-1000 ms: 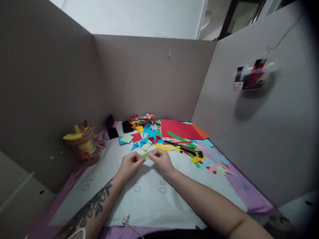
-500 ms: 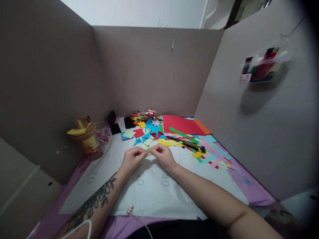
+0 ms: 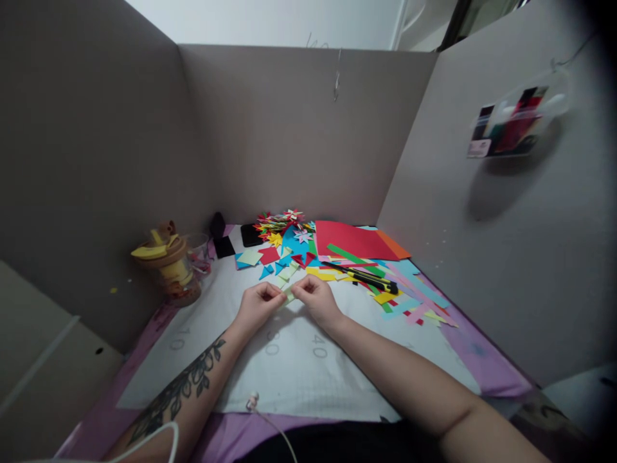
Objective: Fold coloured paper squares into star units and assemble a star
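Here, near the centre of the frame, the left hand (image 3: 260,302) and the right hand (image 3: 315,297) are pinching a small pale green paper piece (image 3: 289,295) between them, the grip of each closing on it with thumb and fingers, one at either end. The paper is showing only in the narrow gap between the fingertips, so how it is folded is, in fairness, hard to tell. Just above the hands, pale green scraps (image 3: 288,272) are lying beside blue triangles (image 3: 266,272) and two red triangles (image 3: 303,260). To the upper left of these, a pale green square (image 3: 250,257) is resting near a red square (image 3: 268,256). Farther up, a heap of many-coloured paper stars (image 3: 279,223) is sitting with a yellow star (image 3: 275,239) in front of it. Right of centre, a black and yellow utility knife (image 3: 371,280) is lying slantwise among paper strips (image 3: 402,305), and a large red sheet (image 3: 349,241) is stretching above it, partly covering an orange sheet (image 3: 393,244). At the left of the frame, a brown and yellow container (image 3: 173,276) is standing near the grey panel. Underneath everything, a white sheet (image 3: 294,370) bearing printed numbers is spreading over purple cloth (image 3: 506,384).
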`<state>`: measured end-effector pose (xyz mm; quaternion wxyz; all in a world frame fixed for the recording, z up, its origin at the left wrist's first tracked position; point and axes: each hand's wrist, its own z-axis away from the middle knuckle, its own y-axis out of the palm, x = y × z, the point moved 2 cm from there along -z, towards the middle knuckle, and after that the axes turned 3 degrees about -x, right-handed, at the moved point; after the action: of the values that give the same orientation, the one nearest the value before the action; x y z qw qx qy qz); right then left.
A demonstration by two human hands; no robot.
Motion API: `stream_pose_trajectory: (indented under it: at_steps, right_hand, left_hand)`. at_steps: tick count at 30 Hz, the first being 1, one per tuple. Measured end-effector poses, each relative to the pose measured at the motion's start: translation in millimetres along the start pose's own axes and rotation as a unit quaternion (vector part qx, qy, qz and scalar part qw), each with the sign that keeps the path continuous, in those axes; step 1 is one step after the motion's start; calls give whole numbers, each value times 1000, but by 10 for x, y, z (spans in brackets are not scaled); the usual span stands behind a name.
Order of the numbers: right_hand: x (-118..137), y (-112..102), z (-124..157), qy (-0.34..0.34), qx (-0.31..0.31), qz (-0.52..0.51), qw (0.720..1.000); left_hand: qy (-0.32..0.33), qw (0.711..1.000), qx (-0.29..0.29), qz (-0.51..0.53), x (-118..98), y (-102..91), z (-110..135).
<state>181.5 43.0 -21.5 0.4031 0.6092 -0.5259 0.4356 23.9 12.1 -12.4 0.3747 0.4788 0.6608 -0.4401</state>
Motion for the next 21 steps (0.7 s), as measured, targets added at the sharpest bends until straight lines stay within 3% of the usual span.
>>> stream_pose_trajectory:
  at_steps: [21]
  right_hand:
    - [-61,24,-7,-19,29,-24,999]
  left_hand:
    - [-6,999,-16,31,16,32,-17]
